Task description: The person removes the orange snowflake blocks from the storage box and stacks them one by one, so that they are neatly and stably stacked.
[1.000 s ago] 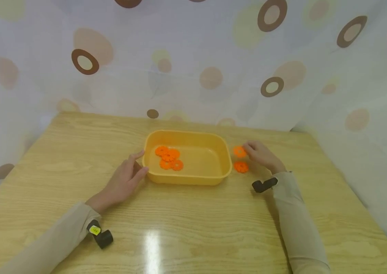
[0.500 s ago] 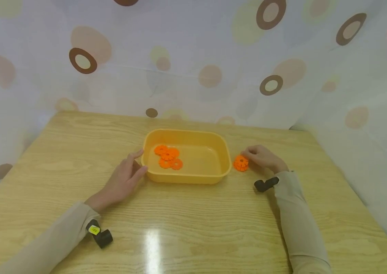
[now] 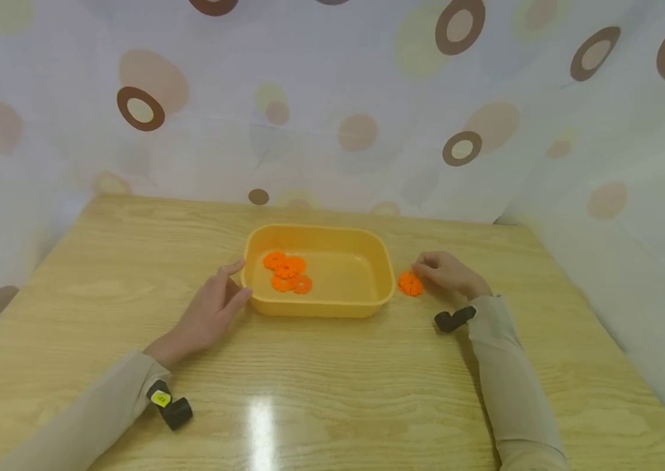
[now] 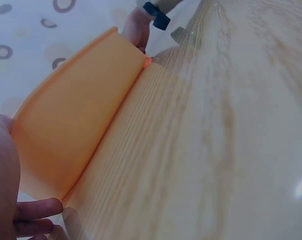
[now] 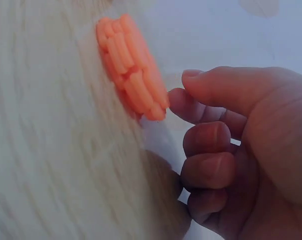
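Observation:
At the left end of a yellow plastic basin (image 3: 332, 309), my left hand (image 3: 205, 314) rests with thumb and index finger spread against the rim. The left wrist view shows the thumb up at the basin's rim and straight fingers (image 4: 43, 209) low by its bottom corner. Right of the basin lies a small stack of orange notched snowflake discs (image 5: 133, 70), one on top of another. My right hand (image 3: 447, 271) is beside it, holding nothing; its index fingertip is right at the stack's edge, thumb slightly apart, other fingers loosely curled.
Inside the basin, several more orange snowflake discs (image 3: 287, 269) lie overlapping towards the left end. The wooden table (image 3: 332, 379) ends at a patterned curtain (image 3: 309, 131) behind and at both sides. Black wrist cameras (image 3: 175, 412) sit on both sleeves.
A second ago two orange discs lay apart, the right hand at the farther one. That disc came nearer onto the other, and the right hand has let go. The left hand stays in place.

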Action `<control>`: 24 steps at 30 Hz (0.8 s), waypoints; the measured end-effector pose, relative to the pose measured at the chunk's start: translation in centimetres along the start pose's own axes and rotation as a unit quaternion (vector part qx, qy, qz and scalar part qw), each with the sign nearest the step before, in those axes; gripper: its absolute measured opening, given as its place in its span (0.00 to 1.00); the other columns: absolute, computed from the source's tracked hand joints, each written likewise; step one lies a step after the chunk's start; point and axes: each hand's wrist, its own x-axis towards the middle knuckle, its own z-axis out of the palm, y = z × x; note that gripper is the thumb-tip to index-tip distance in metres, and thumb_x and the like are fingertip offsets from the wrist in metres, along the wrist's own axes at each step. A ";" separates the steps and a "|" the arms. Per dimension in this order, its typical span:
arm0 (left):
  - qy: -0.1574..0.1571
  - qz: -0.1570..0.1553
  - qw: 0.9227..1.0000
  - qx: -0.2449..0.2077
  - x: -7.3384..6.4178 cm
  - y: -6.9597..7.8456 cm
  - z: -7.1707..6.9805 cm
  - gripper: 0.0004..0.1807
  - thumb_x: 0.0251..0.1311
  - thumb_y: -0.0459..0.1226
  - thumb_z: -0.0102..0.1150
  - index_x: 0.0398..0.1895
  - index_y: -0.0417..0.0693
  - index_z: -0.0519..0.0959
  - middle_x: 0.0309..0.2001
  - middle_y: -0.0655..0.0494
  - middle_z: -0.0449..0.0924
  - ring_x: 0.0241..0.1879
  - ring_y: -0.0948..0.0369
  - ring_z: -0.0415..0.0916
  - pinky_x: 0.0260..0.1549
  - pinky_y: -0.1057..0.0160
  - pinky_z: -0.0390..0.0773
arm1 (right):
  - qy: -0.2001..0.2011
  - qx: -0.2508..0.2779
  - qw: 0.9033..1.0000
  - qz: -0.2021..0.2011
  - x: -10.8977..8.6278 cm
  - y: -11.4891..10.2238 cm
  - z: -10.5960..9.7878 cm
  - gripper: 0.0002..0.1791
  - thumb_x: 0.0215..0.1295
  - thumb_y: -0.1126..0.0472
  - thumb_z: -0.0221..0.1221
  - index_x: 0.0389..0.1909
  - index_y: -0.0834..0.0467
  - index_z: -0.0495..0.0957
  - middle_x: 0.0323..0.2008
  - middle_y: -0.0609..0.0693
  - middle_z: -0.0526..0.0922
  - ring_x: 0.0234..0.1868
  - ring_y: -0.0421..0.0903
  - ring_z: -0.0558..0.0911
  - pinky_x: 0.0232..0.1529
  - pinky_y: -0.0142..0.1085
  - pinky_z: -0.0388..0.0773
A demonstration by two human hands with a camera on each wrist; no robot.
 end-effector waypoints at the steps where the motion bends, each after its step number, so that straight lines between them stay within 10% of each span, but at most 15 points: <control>1: 0.001 0.001 1.000 0.000 0.0 0.0 0.0 0.29 0.72 0.43 0.46 0.71 0.42 0.57 0.36 0.49 0.74 0.36 0.58 0.70 0.40 0.57 0.70 | 0.003 0.000 1.000 -0.001 0.2 0.6 0.1 0.13 0.73 0.59 0.50 0.37 0.65 0.77 0.27 0.51 0.75 0.26 0.38 0.69 0.33 0.32 0.67; 10: 0.007 0.007 1.000 -0.007 -0.1 0.0 0.1 0.29 0.71 0.42 0.47 0.71 0.42 0.57 0.36 0.49 0.75 0.36 0.57 0.71 0.42 0.55 0.71 | -0.001 -0.022 0.999 -0.024 0.2 0.7 0.3 0.14 0.70 0.56 0.56 0.46 0.60 0.82 0.44 0.55 0.84 0.42 0.44 0.77 0.47 0.37 0.72; 24: 0.002 0.004 1.000 0.000 -0.2 0.1 0.0 0.29 0.72 0.43 0.46 0.71 0.42 0.56 0.36 0.49 0.74 0.36 0.57 0.70 0.41 0.56 0.70 | 0.014 -0.022 0.999 -0.023 0.1 0.5 0.5 0.10 0.69 0.59 0.56 0.38 0.61 0.80 0.31 0.50 0.80 0.32 0.42 0.72 0.38 0.33 0.68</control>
